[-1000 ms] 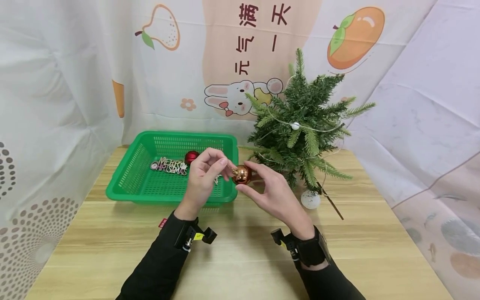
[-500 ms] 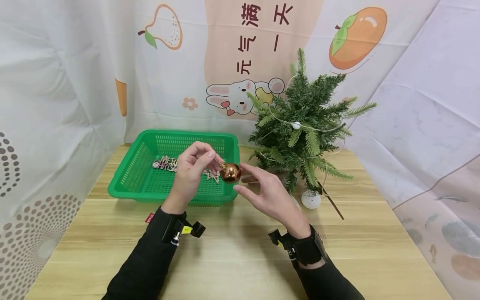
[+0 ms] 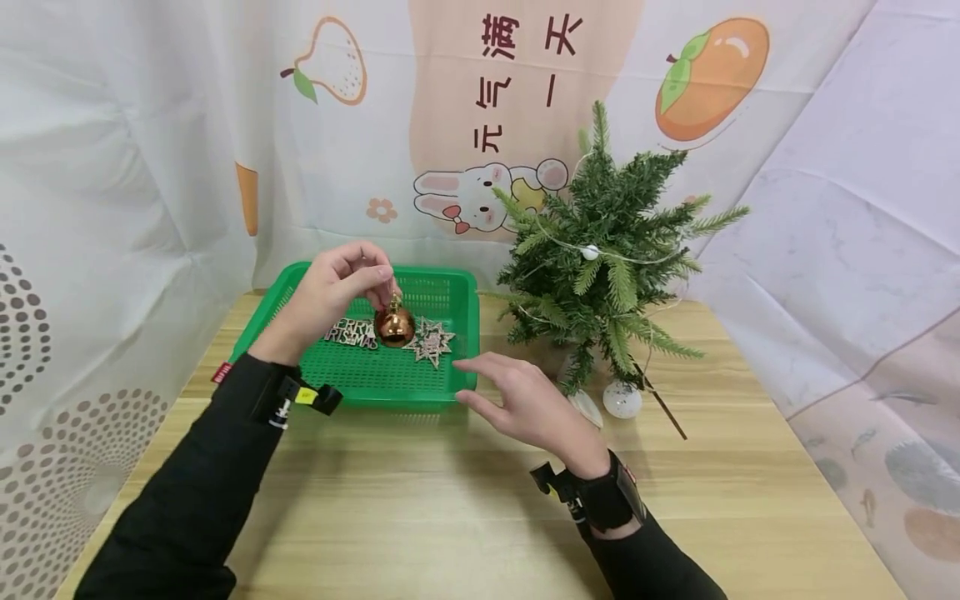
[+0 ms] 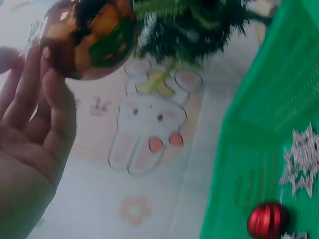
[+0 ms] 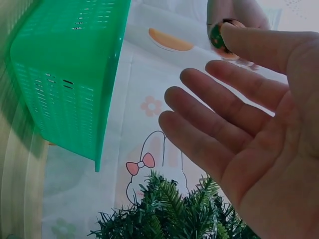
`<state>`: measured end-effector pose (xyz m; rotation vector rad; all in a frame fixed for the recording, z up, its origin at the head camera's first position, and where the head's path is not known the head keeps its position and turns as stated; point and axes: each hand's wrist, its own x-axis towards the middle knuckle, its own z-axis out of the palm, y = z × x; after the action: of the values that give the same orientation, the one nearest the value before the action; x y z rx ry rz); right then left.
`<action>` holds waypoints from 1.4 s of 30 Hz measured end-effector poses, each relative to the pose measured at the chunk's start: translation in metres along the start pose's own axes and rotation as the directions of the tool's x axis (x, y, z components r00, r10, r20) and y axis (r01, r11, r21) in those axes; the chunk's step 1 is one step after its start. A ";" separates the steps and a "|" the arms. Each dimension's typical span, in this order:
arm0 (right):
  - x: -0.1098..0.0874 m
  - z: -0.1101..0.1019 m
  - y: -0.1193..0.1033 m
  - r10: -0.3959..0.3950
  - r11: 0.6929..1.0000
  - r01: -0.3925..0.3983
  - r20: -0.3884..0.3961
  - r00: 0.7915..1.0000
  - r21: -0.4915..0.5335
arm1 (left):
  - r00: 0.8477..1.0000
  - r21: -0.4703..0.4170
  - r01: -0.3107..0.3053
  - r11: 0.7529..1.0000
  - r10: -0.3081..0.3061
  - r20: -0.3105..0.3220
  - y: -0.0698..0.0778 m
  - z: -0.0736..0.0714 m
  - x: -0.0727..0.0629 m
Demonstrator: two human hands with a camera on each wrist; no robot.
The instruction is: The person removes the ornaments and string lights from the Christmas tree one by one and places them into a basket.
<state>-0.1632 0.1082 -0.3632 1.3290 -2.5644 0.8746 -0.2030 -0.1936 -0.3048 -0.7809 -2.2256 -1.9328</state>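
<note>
From the fingertips of my left hand (image 3: 337, 287) hangs a shiny copper Christmas ball (image 3: 394, 326), pinched by its top and held over the green basket (image 3: 471, 333). The left wrist view shows the ball (image 4: 97, 37) large beside the fingers. My right hand (image 3: 521, 404) is to the right of the basket, fingers extended and holding nothing. In the right wrist view its palm and straight fingers show. Inside the basket are a Merry Christmas sign (image 3: 352, 333), glittery star ornaments (image 3: 431, 343) and a red ball (image 4: 268, 220), which is hidden in the head view.
A small green Christmas tree (image 3: 607, 258) with a string of lights stands right of the basket. At its foot are a white ball (image 3: 622, 400) and a dark stick (image 3: 663, 406). A printed white cloth (image 3: 330, 192) hangs behind the wooden table (image 3: 450, 517).
My left hand has carried the copper ball leftward from between both hands to above the basket. The right hand no longer reaches the ball and has shifted slightly down.
</note>
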 end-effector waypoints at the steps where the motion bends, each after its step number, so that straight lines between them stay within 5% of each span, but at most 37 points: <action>1: 0.000 0.001 0.000 0.000 1.000 0.000 0.012 1.000 -0.006 | 0.999 0.013 0.032 0.999 -0.032 0.028 -0.002 -0.006 0.002; 11: 0.002 0.007 0.003 -0.052 0.996 0.062 0.134 0.990 -0.070 | 0.958 0.106 0.256 0.961 -0.266 0.104 -0.033 -0.054 0.009; 15: 0.004 0.014 0.004 -0.083 0.991 0.098 0.156 0.984 -0.088 | 0.928 0.196 0.325 0.925 -0.352 0.119 -0.044 -0.067 0.013; 18: 0.005 0.019 0.004 -0.095 0.989 0.114 0.175 0.980 -0.097 | 0.894 0.319 0.369 0.873 -0.427 0.133 -0.052 -0.075 0.015; 22: 0.006 0.023 0.003 -0.091 0.987 0.115 0.200 0.976 -0.115 | 0.845 0.515 0.351 0.782 -0.502 0.186 -0.058 -0.083 0.016; 31: 0.005 0.025 0.000 -0.071 0.983 0.105 0.215 0.974 -0.150 | 0.731 0.743 0.167 0.648 -0.587 0.347 -0.070 -0.091 0.025; 36: 0.004 0.021 -0.003 -0.095 0.976 0.131 0.198 0.976 -0.177 | 0.672 0.822 0.130 0.554 -0.659 0.337 -0.077 -0.090 0.026; 42: 0.004 0.020 -0.004 -0.107 0.964 0.150 0.198 0.974 -0.219 | 0.598 0.852 0.247 0.461 -0.764 0.241 -0.086 -0.088 0.025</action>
<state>-0.1592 0.0922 -0.3764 1.5459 -2.5776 0.4302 -0.2844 -0.2746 -0.3547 -0.5936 -3.6437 -0.5377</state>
